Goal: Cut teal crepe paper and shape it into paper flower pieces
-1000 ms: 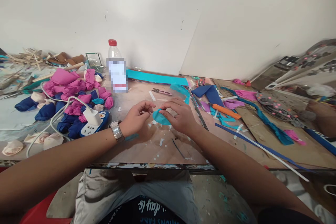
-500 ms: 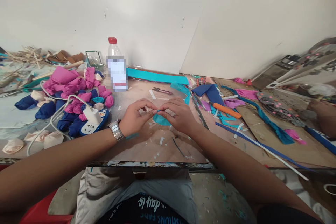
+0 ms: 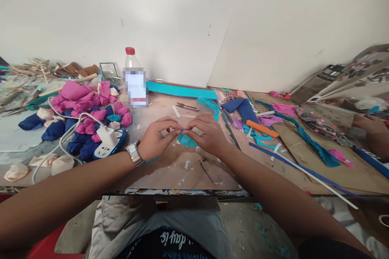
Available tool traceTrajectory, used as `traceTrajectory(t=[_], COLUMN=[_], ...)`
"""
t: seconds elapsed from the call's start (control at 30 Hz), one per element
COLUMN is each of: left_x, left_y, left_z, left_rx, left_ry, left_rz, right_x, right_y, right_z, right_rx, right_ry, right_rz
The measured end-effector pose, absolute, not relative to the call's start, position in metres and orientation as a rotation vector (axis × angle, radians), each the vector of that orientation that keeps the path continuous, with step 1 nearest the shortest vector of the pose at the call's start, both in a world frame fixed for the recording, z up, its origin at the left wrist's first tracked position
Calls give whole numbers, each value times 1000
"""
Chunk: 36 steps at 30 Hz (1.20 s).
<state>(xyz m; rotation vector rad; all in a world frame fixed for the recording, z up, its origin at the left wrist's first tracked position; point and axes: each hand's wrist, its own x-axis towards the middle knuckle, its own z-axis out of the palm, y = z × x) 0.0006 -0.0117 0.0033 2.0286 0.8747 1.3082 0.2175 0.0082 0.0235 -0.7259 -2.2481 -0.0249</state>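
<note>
Between my two hands, low over the table, is a piece of turquoise crepe paper [image 3: 187,140]. My left hand [image 3: 159,136], with a metal watch [image 3: 134,153] on its wrist, pinches the paper's upper edge between thumb and forefinger. My right hand [image 3: 205,131] pinches the same edge from the other side, the fingertips of both hands nearly touching. The paper hangs below the fingers, and part of it is hidden behind the right hand. Small snips [image 3: 187,106] lie on the table just beyond my hands, near a white paper strip [image 3: 175,111].
At left are pink and blue paper rosettes [image 3: 82,107], a power strip [image 3: 117,141] and white cable. A red-capped bottle [image 3: 130,54] stands behind a phone [image 3: 135,87]. At right lie an orange-handled cutter [image 3: 261,128] and paper strips. Another person's hand [image 3: 369,127] shows at far right.
My hands stay pinched on the turquoise paper with only slight finger movement. The view has tilted a little, and the other person's hand at far right has shifted.
</note>
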Motion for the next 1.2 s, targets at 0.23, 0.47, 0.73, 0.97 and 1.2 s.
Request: traceTrajectory(t=[0.23,0.47,0.73,0.97,1.2], left_x=[1,1,3,4,4], left_y=[-10,-10,-13,-10,-9], left_z=[3,1,1,-6,-9], left_rx=[2027,1991,1890,1796,1827], left_ry=[830,806,775,798,796], left_rz=[1301,1236,1185,1183,1213], right_x=[217,217,216,214,214], right_y=[6,6,4,-1,0], right_z=[27,27,26,29,27], right_rx=[-720,-708,-657,-676,-712], right_ry=[-2233,-2260,-2251,-2260,-2253], right_rz=[-47,-39,-48,-50,-49])
